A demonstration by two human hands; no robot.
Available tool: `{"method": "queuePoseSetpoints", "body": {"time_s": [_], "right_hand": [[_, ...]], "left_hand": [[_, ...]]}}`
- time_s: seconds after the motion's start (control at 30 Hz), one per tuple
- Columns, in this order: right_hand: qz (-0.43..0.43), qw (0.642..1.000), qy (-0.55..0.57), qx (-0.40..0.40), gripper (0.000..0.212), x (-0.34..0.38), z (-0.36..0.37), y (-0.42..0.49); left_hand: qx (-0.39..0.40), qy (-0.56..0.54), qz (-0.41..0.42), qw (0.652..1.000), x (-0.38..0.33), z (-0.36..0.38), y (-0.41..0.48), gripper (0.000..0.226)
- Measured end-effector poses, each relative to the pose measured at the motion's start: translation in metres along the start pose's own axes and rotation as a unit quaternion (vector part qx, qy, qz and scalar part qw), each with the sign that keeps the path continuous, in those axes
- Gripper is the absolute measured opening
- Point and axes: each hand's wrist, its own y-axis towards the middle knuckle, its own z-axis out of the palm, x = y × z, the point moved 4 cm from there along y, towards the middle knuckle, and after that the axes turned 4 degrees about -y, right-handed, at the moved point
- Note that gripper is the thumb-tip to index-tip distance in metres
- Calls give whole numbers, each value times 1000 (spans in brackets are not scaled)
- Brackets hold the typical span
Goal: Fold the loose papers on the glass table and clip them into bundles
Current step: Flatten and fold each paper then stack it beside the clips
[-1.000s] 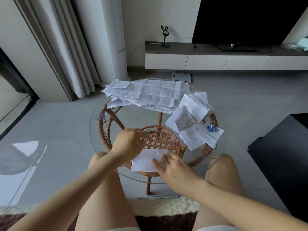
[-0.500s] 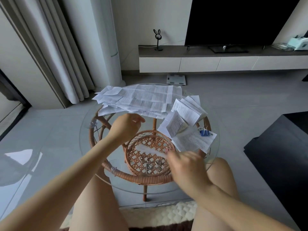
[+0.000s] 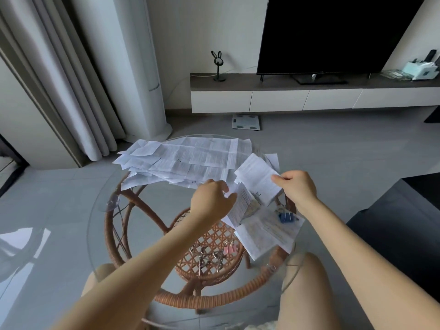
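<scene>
Woven rattan basket (image 3: 188,271) is holding silver and pink binder clips (image 3: 210,256); my right hand (image 3: 297,189) is pinching folded white paper (image 3: 258,179); left hand (image 3: 210,203) grip unclear.

right grip (image 3: 294,190) pinches folded paper (image 3: 258,177) | left grip (image 3: 212,202) at its lower-left edge | loose papers (image 3: 190,160) piled behind

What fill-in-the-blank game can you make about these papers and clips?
1. The top clip, lying on the papers, is ____.
2. The shelf clip, on the rattan, is ____.
3. The sheet is pinched at its right edge by the ____ hand.
Missing words: blue; pink; right.
</scene>
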Motion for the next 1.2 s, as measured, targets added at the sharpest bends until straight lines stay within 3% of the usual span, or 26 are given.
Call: {"method": "queuePoseSetpoints", "body": {"time_s": [0.23,0.43,0.5,0.63,0.73,0.83,0.93,1.1,1.2], "right_hand": [[54,992,-111,23,23,-19,17,36],[66,991,-104,49,44,-26,24,42],[63,988,-126,57,39,-28,25,44],[34,978,-188,87,56,-25,27,44],[43,974,-195,104,52,-25,31,45],[53,973,-197,107,42,-23,33,45],[49,975,-196,88,47,-16,34,42],[58,980,-158,106,30,-11,34,40],[49,985,-122,112,53,-10,31,38]], "left_hand": [[97,63,-68,991,11,21,21,48],[153,31,-91,984,18,26,23,52],[162,23,-96,982,22,27,24,54],[182,21,-104,978,26,26,24,53],[181,20,-99,978,25,29,25,45],[146,48,-89,984,23,35,24,52],[103,100,-73,987,19,41,23,54],[111,65,-63,990,9,44,23,37],[108,71,-61,990,5,44,24,41]]}}
